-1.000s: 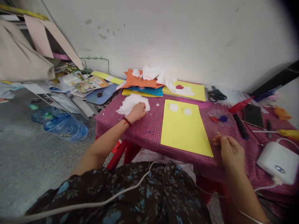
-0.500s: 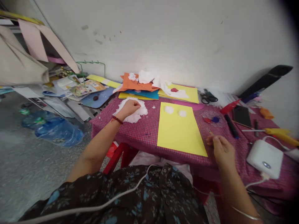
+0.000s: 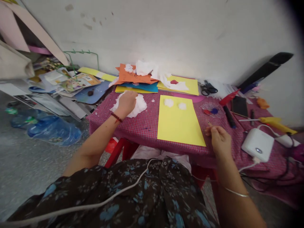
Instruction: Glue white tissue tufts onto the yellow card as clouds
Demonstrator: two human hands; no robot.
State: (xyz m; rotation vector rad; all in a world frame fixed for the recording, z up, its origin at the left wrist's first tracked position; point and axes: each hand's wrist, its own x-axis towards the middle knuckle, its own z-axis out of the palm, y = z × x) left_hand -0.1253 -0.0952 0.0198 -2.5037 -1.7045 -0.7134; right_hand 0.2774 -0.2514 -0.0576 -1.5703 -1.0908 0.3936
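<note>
My left hand (image 3: pixel 127 102) is over a heap of white fluffy material (image 3: pixel 140 107), its fingers curled down and pressed together; whatever they pinch is hidden. To its right lies a yellow sheet of paper (image 3: pixel 179 126) with two white tufts, a left one (image 3: pixel 168 102) and a right one (image 3: pixel 182 106), near its top edge. Just right of the sheet, my right hand (image 3: pixel 220 138) is closed, and the tip of a thin light-coloured stick (image 3: pixel 208 123) shows at its fingers. Beyond that hand, a clear plastic dish (image 3: pixel 218 114) contains a red blob and a blue blob.
Orange paper (image 3: pixel 128 76), blue paper and white tissue (image 3: pixel 146 68) are stacked by the wall. Black scissors (image 3: pixel 209 88), a dark marker (image 3: pixel 229 117), a yellow glue gun (image 3: pixel 276 124) and a white power bank (image 3: pixel 257 144) lie right. Water bottles (image 3: pixel 54 129) stand on the floor at left.
My left hand has turned, and its fingers now point down into the white heap. My right hand stays beside the yellow sheet. The whole view has shifted slightly.
</note>
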